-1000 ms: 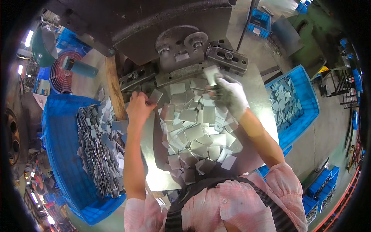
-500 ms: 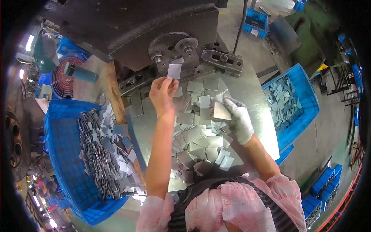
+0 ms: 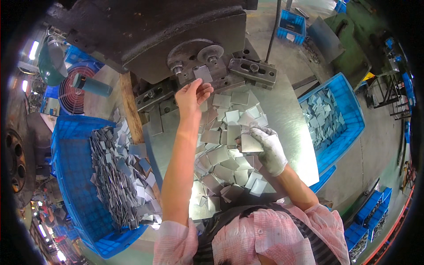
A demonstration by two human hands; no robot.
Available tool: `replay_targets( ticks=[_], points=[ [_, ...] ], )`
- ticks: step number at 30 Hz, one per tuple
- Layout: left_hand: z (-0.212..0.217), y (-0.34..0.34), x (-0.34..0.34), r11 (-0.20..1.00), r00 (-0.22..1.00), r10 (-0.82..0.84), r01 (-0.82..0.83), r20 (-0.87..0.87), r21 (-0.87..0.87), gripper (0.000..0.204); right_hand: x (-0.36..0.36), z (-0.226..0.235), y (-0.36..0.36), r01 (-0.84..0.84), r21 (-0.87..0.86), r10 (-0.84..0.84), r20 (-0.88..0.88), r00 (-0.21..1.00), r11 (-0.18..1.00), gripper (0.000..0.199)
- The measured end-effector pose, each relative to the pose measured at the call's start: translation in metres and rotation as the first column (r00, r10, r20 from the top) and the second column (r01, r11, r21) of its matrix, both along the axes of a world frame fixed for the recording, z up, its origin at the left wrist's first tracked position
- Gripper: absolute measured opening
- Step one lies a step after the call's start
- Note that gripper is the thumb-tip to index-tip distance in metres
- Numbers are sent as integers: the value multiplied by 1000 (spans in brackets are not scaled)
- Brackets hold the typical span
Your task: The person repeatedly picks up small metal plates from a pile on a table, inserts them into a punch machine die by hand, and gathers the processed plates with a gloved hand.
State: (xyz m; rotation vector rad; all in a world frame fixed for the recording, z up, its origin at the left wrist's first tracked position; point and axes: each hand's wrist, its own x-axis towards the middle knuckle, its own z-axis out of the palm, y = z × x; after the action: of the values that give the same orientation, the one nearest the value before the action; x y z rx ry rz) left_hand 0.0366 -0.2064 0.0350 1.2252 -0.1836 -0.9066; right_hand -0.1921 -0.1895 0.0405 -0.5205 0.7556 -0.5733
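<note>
Hands first, in the head view: my bare left hand (image 3: 192, 95) reaches toward twelve o'clock and pinches a small square metal plate (image 3: 202, 73) between thumb and fingertips, right at the die block (image 3: 207, 70) of the dark press (image 3: 145, 31). My gloved right hand (image 3: 269, 148), at about three o'clock of the pile, is closed on a second square blank (image 3: 250, 143), held flat and just above the heap of blanks (image 3: 225, 154) on the steel table (image 3: 287, 119).

To do this well, I judge the plate should go in flat and square to the tooling, fingertips on the near edge only, and the hand should clear before anything cycles.

The blanks are thin, dull-grey sheet squares with sharp-looking edges, overlapping loosely; they probably slide on each other. At nine o'clock a blue plastic crate (image 3: 70, 185) holds darker, tangled pieces; at three o'clock a second blue crate (image 3: 349, 119) holds more flat squares.
</note>
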Motion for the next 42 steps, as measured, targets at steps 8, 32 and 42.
replay_targets(
  ticks=[8, 32, 42],
  points=[
    [1, -5, -5, 993, 993, 114, -114, -8, -19, 17, -4, 11, -3, -78, 21, 75, 126, 989, 997, 22],
    [12, 89, -64, 794, -111, -575, 161, 810, 586, 45, 4, 10, -54, -75, -40, 79, 134, 988, 996, 27],
    [30, 88, 2, 863, 718, -485, 300, 499, 407, 15, 126, -1, -74, -37, -99, 39, 22, 999, 994, 42]
  ],
)
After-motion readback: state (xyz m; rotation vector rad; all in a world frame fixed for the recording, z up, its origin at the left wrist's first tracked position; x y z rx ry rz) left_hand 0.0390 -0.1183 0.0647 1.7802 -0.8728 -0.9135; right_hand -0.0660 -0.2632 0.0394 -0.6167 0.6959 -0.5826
